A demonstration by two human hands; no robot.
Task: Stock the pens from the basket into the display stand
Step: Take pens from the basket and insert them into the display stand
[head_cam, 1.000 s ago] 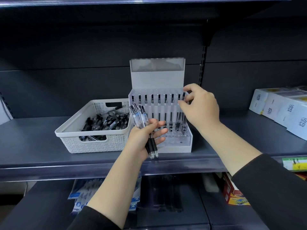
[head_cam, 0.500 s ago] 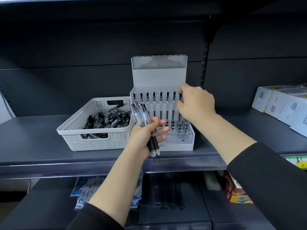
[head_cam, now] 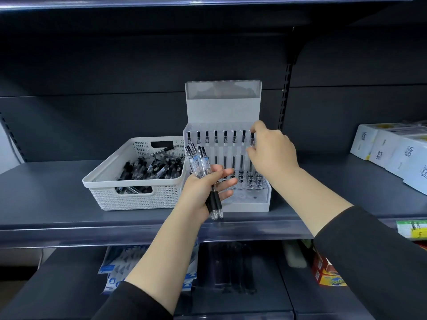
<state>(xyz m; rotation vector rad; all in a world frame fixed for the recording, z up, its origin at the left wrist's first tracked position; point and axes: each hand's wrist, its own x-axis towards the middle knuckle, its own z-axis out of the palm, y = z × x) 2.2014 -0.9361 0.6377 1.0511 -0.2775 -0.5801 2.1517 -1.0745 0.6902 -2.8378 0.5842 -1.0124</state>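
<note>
A white-and-clear display stand (head_cam: 223,107) sits on the grey shelf (head_cam: 46,197), with a back row of several upright pens (head_cam: 225,138). My right hand (head_cam: 272,151) is at the row's right end, thumb and fingers pinching the rightmost pen (head_cam: 252,136) standing in its slot. My left hand (head_cam: 203,190) grips a bundle of several clear pens with black grips (head_cam: 199,165) in front of the stand's lower left. The white perforated basket (head_cam: 129,197) left of the stand holds many loose pens (head_cam: 150,169).
White boxes (head_cam: 392,151) lie on the shelf at the right. Below are packets (head_cam: 115,269) at the left and a red-and-yellow box (head_cam: 325,271) at the right. Another shelf (head_cam: 208,3) hangs overhead.
My right hand has stayed at the stand's right end, fingers shifting on the rightmost pen. The left hand keeps the bundle in place. The camera has moved slightly.
</note>
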